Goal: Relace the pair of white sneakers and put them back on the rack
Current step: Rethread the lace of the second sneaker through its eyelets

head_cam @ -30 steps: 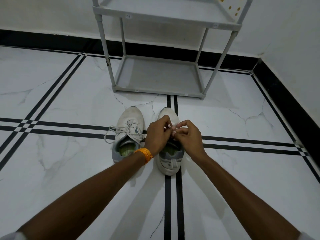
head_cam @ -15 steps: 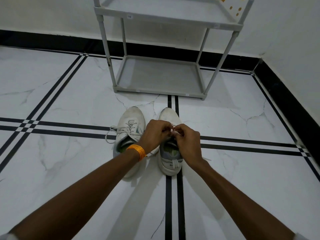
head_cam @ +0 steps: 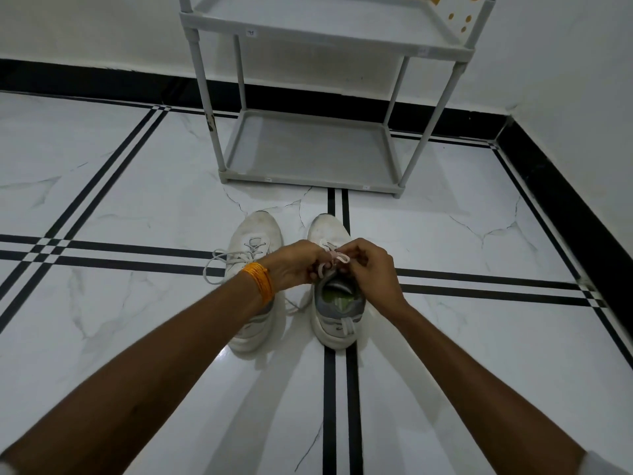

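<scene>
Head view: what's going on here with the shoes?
A person is working both hands on the lace of the right sneaker: left hand and right hand pinch it just above the shoe's opening. The left sneaker sits beside it, its lace already threaded, with loops trailing onto the floor. The grey rack ahead holds neither shoe.

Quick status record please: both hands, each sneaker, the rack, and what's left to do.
left hand: pinching the lace of the right sneaker
right hand: grip on the same lace
left sneaker: on floor, laced, ends loose
rack: both visible shelves bare
left to do: finish the lace, shelve the pair
</scene>
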The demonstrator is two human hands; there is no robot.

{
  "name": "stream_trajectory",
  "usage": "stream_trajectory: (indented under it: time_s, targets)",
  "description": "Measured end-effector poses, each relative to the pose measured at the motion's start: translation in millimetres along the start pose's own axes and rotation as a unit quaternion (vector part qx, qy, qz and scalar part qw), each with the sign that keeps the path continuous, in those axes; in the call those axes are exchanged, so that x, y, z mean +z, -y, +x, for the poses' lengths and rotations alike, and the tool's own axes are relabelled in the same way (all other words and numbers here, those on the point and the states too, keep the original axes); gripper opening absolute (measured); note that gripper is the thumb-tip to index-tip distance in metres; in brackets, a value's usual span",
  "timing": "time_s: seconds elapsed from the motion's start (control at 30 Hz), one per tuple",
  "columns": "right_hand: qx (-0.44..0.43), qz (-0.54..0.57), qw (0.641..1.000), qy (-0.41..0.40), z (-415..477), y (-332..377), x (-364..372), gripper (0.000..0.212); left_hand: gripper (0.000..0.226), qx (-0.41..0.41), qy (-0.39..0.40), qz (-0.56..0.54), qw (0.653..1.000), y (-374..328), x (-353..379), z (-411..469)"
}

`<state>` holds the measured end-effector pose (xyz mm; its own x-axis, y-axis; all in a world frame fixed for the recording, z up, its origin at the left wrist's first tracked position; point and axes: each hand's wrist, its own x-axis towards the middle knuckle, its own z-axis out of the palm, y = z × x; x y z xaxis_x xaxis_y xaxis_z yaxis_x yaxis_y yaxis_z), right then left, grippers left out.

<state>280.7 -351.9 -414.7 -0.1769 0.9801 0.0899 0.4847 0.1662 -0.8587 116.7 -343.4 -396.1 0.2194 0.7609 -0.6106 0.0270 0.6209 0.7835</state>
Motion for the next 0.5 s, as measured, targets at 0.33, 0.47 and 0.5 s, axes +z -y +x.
stream_trajectory:
  time_s: [0.33,0.47,0.5]
  targets:
    - [-0.056,-0.091,0.994,0.019,2,9,-13,0.042,0.013,-0.011,-0.043,-0.069,0.997,-1,1,0]
    - [-0.084,-0.197,0.977,0.026,5,23,-16,0.022,0.014,0.015,-0.079,-0.023,0.996,0,4,-3]
    - [-0.080,-0.196,0.977,0.021,7,25,-17,0.015,0.014,0.018,-0.087,-0.016,0.996,0,5,-4]
